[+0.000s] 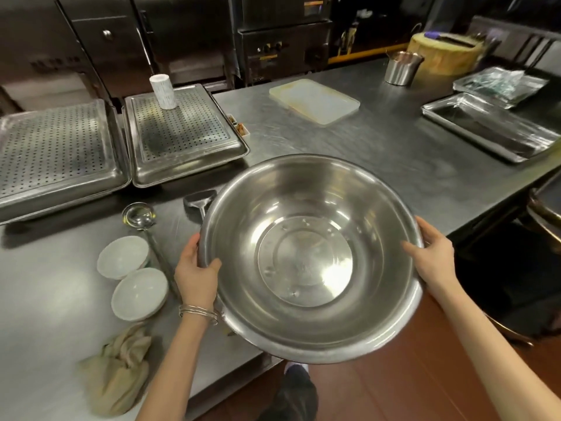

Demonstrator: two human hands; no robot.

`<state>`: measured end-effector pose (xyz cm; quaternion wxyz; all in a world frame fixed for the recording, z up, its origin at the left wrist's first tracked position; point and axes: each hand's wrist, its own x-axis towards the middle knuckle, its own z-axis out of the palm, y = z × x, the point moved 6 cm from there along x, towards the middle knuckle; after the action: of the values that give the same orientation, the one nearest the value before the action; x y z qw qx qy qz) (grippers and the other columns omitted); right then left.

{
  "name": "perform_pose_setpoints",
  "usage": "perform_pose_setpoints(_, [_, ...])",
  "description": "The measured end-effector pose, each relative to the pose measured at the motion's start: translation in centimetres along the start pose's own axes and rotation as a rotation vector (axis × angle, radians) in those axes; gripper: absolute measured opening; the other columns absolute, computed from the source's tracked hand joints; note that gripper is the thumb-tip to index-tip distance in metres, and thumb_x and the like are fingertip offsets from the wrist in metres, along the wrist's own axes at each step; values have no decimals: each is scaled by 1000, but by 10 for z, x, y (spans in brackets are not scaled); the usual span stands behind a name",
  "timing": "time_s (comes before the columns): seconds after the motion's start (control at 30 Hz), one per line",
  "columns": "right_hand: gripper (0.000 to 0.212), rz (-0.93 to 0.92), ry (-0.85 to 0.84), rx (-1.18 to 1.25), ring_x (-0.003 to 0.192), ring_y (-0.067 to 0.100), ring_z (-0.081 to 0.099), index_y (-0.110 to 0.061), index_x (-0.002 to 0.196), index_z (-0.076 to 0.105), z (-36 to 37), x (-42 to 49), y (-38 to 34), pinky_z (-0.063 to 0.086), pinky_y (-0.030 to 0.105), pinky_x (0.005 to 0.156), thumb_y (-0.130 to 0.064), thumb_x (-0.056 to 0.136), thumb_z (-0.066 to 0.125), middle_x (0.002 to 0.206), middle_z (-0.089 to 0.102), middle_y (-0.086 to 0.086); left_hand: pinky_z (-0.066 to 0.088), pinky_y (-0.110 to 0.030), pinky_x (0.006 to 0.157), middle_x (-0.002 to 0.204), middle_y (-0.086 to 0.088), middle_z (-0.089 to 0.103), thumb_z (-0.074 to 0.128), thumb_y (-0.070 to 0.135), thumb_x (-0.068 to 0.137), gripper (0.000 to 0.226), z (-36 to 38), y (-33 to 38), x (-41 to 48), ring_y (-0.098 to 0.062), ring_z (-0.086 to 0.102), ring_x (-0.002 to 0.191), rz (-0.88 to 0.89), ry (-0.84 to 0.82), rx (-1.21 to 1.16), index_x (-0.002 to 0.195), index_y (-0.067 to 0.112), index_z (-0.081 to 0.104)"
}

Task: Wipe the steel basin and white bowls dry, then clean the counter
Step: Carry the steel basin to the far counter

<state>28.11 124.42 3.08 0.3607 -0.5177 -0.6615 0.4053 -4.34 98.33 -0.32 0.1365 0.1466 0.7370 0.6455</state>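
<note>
steel basin (306, 256) tilted, white bowls (132, 276) upright

place: commercial kitchen | steel bench (379, 153) | perforated steam trays (182, 138) | dark ovens (282, 41) behind | round wooden chopping block (443, 54) | sheet pans (488, 129) | ladle (139, 215)

No lettering can be read anywhere. The dark cabinet front (56, 63) at the back left carries a row of marks — too blurred to make out.
</note>
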Motion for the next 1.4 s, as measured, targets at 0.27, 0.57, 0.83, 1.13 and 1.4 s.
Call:
perform_pose_setpoints(0.27, [55, -36, -96, -107, 98, 13, 58, -15, 130, 53, 31, 119, -10, 47, 33, 89, 2, 79, 61, 110, 60, -6, 39, -32, 103, 136, -7, 50, 61, -11, 77, 66, 68, -11, 62, -18, 48, 124, -50, 97, 45, 136, 11, 43])
perform_pose_setpoints(0.57, [55, -25, -189, -185, 90, 17, 63, -24, 121, 59, 78, 249, 2, 49, 34, 89, 0, 72, 62, 97, 69, 0, 39, -10, 89, 128, -6, 57, 61, -9, 76, 66, 143, -9, 133, 2, 57, 98, -109, 152, 140, 137, 10, 43])
perform_pose_setpoints(0.83, [51, 5, -284, -82, 87, 18, 65, -28, 113, 63, 117, 345, 15, 53, 41, 86, 1, 71, 61, 94, 69, -2, 42, -25, 93, 118, -2, 62, 60, -11, 74, 61, 196, -16, 180, -18, 59, 107, -152, 218, 144, 130, 11, 52])
perform_pose_setpoints(1.13, [48, 25, -354, 10, 87, 21, 61, -13, 119, 59, 156, 427, 19, 46, 28, 78, 5, 75, 63, 103, 64, 2, 37, -23, 97, 134, -9, 52, 58, -11, 77, 62, 235, -17, 226, -22, 51, 121, -203, 308, 136, 135, 7, 45])
perform_pose_setpoints(1.4, [48, 34, -398, -12, 88, 20, 58, -6, 123, 54, 174, 459, 33, 43, 27, 80, 8, 78, 62, 104, 58, 4, 40, -16, 90, 133, -13, 51, 57, -12, 79, 62, 260, -20, 238, -26, 51, 120, -217, 325, 153, 137, 7, 42])
